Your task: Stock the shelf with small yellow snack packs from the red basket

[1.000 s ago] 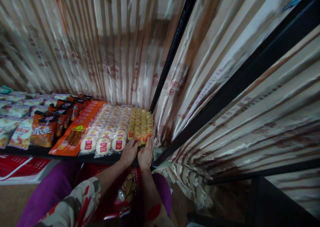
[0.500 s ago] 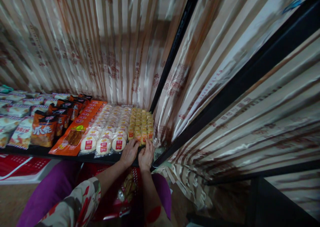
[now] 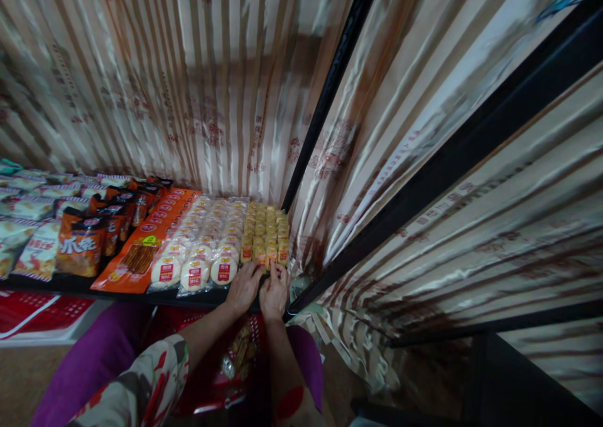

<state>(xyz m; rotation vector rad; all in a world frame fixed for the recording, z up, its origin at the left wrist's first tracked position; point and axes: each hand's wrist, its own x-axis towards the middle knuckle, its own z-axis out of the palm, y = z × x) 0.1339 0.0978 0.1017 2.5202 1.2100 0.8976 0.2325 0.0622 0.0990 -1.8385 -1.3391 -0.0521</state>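
Note:
Small yellow snack packets (image 3: pixel 266 229) stand in tight rows at the right end of a black shelf (image 3: pixel 207 298). My left hand (image 3: pixel 244 290) is at their front edge, its bent fingers pressed on a front packet with an orange-red label (image 3: pixel 259 259). Close beside it, my right hand (image 3: pixel 274 295) has curled fingers against the neighbouring front packet (image 3: pixel 271 257). Fingertips of both hands are partly hidden. Left of the yellow packets, round white crackers (image 3: pixel 224 270) in clear wrappers lie in overlapping rows.
Flat orange bags (image 3: pixel 136 257), brown-orange snack bags (image 3: pixel 82 245) and white bags (image 3: pixel 40 249) fill the shelf leftward. Below sits a red basket (image 3: pixel 202 399) holding wrapped items (image 3: pixel 240 355). Black posts (image 3: pixel 325 100) and striped curtains (image 3: pixel 226 88) enclose the back and right.
My right hand's fingers have drawn back slightly and curled more at the front packets. My left hand stays nearly in place, and the goods keep their rows.

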